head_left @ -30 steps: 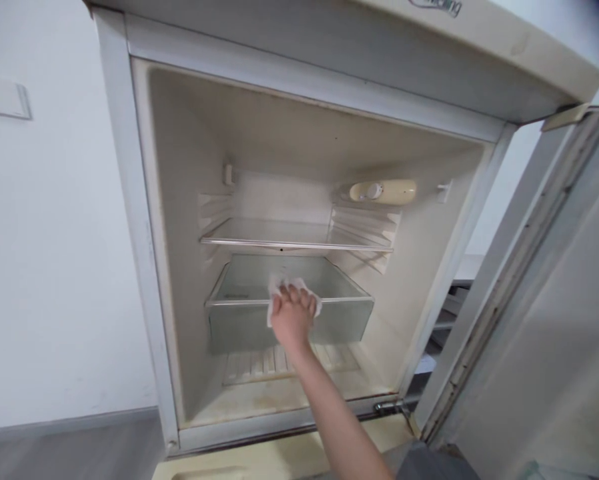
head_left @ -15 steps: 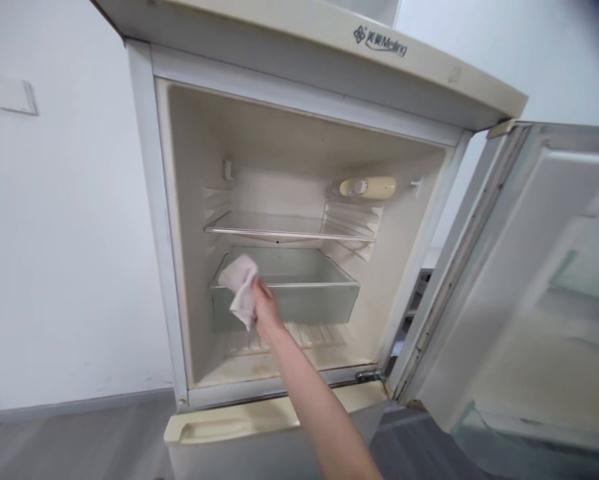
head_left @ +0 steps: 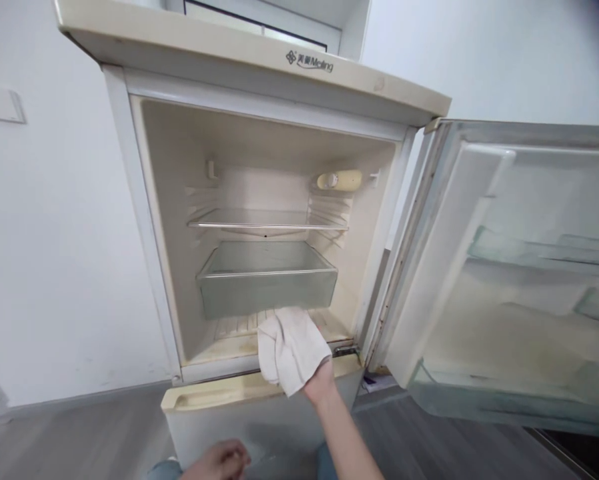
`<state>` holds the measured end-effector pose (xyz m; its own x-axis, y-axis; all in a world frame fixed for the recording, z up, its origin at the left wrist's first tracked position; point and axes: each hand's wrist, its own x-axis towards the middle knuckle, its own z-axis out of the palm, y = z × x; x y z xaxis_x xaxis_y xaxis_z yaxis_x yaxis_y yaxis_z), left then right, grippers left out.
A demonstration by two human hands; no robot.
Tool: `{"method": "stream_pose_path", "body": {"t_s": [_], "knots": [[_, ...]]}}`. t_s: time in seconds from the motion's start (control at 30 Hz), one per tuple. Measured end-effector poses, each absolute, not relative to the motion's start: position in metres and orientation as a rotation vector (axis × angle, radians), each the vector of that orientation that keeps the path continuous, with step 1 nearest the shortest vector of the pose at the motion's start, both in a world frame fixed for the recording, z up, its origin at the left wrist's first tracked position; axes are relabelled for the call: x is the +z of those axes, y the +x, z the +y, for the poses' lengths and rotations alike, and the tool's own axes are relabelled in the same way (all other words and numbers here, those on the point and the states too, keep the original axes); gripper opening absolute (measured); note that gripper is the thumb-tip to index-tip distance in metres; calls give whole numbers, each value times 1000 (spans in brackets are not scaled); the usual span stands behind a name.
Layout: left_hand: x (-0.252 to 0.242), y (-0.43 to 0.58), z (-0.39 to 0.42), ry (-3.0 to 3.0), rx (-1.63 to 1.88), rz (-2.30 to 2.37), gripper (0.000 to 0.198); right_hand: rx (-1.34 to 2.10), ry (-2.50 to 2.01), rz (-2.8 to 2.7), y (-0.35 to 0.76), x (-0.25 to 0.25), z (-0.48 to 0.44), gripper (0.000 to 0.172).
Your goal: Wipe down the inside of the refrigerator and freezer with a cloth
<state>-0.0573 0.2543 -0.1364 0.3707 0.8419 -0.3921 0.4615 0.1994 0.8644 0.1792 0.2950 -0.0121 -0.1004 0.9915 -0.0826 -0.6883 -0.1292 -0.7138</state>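
The right hand [head_left: 318,381] is mostly hidden under a white cloth [head_left: 290,348]; its fingers grip the cloth, which hangs over the front edge of the fridge floor [head_left: 239,343]. Half a second ago this hand held the cloth higher, at the left corner of the drawer [head_left: 267,283]; now it is lower and nearer to the camera. The left hand [head_left: 219,460], loosely curled and holding nothing, has come into view at the bottom. The door [head_left: 504,267] stands wide open on the right, leaving free room before the compartment.
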Motion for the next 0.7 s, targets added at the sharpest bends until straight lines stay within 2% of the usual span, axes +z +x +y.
{"method": "stream_pose_path", "body": {"t_s": [0.13,0.3,0.47,0.7], "knots": [[-70,-29,289,1326,617,1041,45,1627,-596,-546,195,-19,284,49],[-16,-10,336,1037,979,903,48,1698,-541,-195,212,-23,276,24],[-4,13,379,776,1144,769,42,1696,-544,-7,222,-44,261,20],[0,36,417,630,1197,702,17,1698,-600,17,235,-72,235,21]]}}
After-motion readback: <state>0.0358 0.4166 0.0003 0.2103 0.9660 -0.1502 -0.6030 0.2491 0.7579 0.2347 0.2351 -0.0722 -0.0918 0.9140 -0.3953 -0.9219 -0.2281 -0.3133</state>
